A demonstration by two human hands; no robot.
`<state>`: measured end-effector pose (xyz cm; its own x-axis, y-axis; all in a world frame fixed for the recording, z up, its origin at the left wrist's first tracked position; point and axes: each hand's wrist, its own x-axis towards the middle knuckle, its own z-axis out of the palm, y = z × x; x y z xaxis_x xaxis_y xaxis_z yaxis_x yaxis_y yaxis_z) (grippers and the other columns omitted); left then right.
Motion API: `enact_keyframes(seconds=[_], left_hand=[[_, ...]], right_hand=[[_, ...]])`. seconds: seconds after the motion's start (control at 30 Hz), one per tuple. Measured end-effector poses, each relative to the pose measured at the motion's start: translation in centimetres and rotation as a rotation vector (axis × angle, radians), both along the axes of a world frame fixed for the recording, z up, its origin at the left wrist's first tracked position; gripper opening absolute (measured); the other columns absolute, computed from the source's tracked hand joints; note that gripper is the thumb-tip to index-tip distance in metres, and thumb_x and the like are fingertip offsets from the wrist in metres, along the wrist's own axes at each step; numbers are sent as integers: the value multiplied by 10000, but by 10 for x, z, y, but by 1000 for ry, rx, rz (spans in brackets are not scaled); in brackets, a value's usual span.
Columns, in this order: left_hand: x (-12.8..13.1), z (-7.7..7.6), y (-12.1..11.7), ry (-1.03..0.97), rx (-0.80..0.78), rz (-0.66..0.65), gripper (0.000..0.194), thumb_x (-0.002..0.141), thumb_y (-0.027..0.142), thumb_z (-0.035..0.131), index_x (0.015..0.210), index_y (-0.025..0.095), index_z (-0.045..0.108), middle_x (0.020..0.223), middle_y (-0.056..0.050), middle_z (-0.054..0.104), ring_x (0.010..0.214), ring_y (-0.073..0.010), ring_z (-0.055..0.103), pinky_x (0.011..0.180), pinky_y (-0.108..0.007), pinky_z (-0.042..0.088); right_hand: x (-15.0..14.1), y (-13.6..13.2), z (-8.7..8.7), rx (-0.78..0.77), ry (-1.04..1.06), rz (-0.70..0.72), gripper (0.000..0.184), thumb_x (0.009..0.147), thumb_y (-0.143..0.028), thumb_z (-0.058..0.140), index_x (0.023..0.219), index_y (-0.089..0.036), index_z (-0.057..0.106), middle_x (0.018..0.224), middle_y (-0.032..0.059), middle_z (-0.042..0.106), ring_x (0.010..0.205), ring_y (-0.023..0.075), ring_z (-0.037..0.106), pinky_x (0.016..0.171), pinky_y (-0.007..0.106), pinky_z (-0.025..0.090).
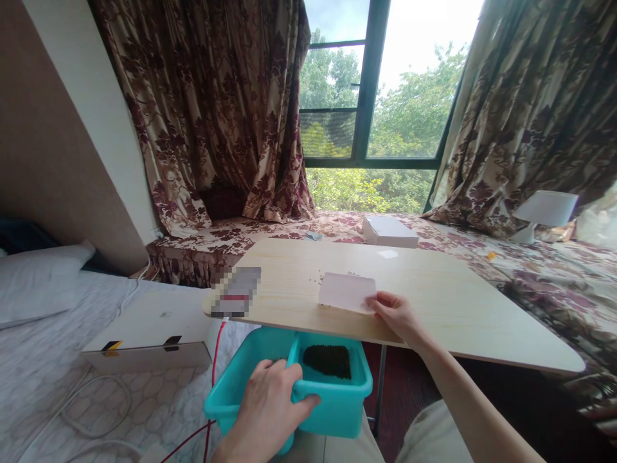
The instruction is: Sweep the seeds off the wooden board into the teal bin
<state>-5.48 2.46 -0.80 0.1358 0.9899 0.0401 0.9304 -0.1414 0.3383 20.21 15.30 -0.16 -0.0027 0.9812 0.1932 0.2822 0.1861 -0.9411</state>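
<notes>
My right hand [393, 312] pinches the right end of a pale sheet of paper [344, 292] near the table's front edge. Small dark grains [318, 280] lie scattered around the paper's left and far sides. With my left hand [272, 402] I grip the near rim of a turquoise two-part tub [332, 408], thumb over its front wall. A bed of dark grains [328, 360] fills the bottom of the right compartment. The left compartment is partly hidden behind my hand. The tub sits just below the front edge of the table [434, 289].
A blurred-out phone-like object [236, 292] with a red cable [216, 354] lies at the table's left end. On the bed at left is a white box [149, 328]. Behind the table are another white box [389, 231] and a lamp [548, 209].
</notes>
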Motion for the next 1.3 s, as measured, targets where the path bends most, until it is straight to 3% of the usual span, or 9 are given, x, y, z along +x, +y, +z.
enact_keyframes(seconds=[0.23, 0.4, 0.5, 0.67, 0.93, 1.3], left_hand=[[2, 5, 0, -21, 2, -9, 189, 756, 389, 636, 688, 223, 578, 753, 5, 603, 819, -221, 533, 737, -307, 340], [14, 3, -1, 4, 16, -48, 187, 737, 385, 641, 676, 222, 574, 747, -3, 600, 822, -224, 539, 760, -314, 358], [22, -5, -1, 0, 2, -84, 191, 728, 396, 654, 690, 223, 584, 770, -4, 610, 841, -220, 550, 823, -332, 355], [26, -14, -1, -2, 0, -100, 183, 742, 397, 639, 696, 226, 594, 781, -1, 616, 833, -203, 560, 895, -348, 327], [24, -12, -3, 21, -34, -89, 187, 738, 414, 637, 724, 230, 614, 789, -2, 610, 831, -205, 560, 898, -345, 328], [24, -10, -4, 14, -32, -91, 172, 752, 401, 621, 737, 229, 615, 811, -7, 619, 857, -206, 568, 937, -353, 305]], right_hand=[[17, -28, 21, -150, -29, 182, 281, 633, -437, 692, 700, -167, 733, 677, 35, 702, 569, 137, 571, 509, 237, 443], [33, -14, 17, 77, 60, -138, 346, 614, -480, 698, 753, -166, 740, 713, 69, 719, 609, 168, 599, 531, 269, 473], [36, -3, 9, 102, 71, -249, 347, 631, -468, 678, 782, -160, 735, 724, 75, 724, 603, 166, 600, 535, 270, 471], [27, 5, 2, 139, 50, -217, 334, 657, -474, 639, 746, -162, 720, 734, 70, 726, 631, 176, 614, 537, 263, 460], [21, 17, -2, 176, -33, -167, 304, 691, -455, 607, 735, -167, 693, 713, 59, 723, 659, 190, 626, 602, 283, 467], [23, 2, 9, 152, -11, -140, 338, 681, -471, 637, 807, -169, 722, 800, 80, 742, 760, 229, 663, 674, 313, 500]])
